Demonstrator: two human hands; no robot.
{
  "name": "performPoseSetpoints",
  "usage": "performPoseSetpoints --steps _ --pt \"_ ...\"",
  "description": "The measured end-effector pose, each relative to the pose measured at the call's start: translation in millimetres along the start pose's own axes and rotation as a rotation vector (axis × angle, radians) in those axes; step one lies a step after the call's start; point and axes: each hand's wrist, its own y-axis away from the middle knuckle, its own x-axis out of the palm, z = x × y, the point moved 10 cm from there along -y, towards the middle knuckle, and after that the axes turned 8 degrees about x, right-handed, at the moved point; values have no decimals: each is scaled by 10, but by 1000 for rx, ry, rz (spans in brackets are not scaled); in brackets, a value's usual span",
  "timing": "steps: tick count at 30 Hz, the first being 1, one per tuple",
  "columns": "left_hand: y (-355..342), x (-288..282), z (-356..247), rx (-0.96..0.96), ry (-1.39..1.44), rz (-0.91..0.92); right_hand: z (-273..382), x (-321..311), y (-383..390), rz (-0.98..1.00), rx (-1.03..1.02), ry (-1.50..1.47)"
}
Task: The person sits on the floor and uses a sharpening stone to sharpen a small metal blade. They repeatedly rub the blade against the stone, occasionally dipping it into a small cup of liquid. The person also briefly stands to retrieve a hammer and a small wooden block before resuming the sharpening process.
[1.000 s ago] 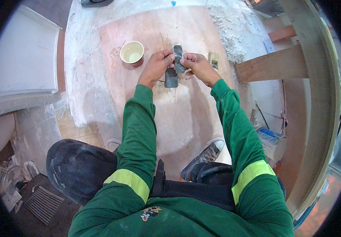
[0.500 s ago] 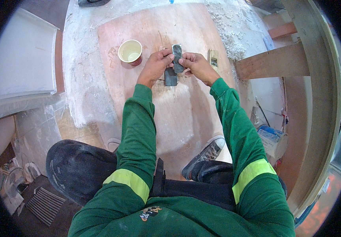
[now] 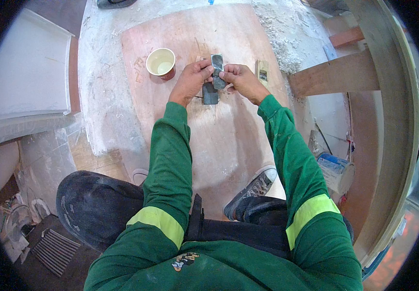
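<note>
Between my two hands I hold a dark, flat plane blade [image 3: 218, 65] with a bright upper edge. My left hand [image 3: 192, 80] pinches its left side, thumb and fingers closed. Closed on the blade's right side are the thumb and fingers of my right hand [image 3: 241, 81]. Just beneath lies a dark grey sharpening stone [image 3: 210, 96], its far part hidden by the blade and my left fingers. To the right of my right hand, a small wooden hand plane body [image 3: 263, 72] rests on the board. A paper cup [image 3: 161, 63] with pale liquid stands left of my left hand.
Everything sits on a reddish plywood board [image 3: 219, 145] on the floor. Wood shavings [image 3: 287, 53] are heaped beyond its right edge. A timber frame [image 3: 338, 75] rises on the right, with a white and blue tub [image 3: 335, 172] near it. A white panel [image 3: 25, 63] stands at left.
Both hands keep their grip on the plane blade in nearly the same place. The whole view has shifted very slightly; nothing was taken up or let go.
</note>
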Motion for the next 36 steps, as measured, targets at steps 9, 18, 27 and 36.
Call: performPoseSetpoints --steps 9,18,27,36 --pt "6 37 14 -11 29 9 -7 12 20 19 -8 35" --pt "34 96 -269 26 -24 -34 7 -59 3 17 -3 -130" --pt "60 87 -885 207 203 -160 655 -20 183 28 -152 -197" --pt "102 -119 -184 63 11 -181 228 -13 4 -127 -119 -102"
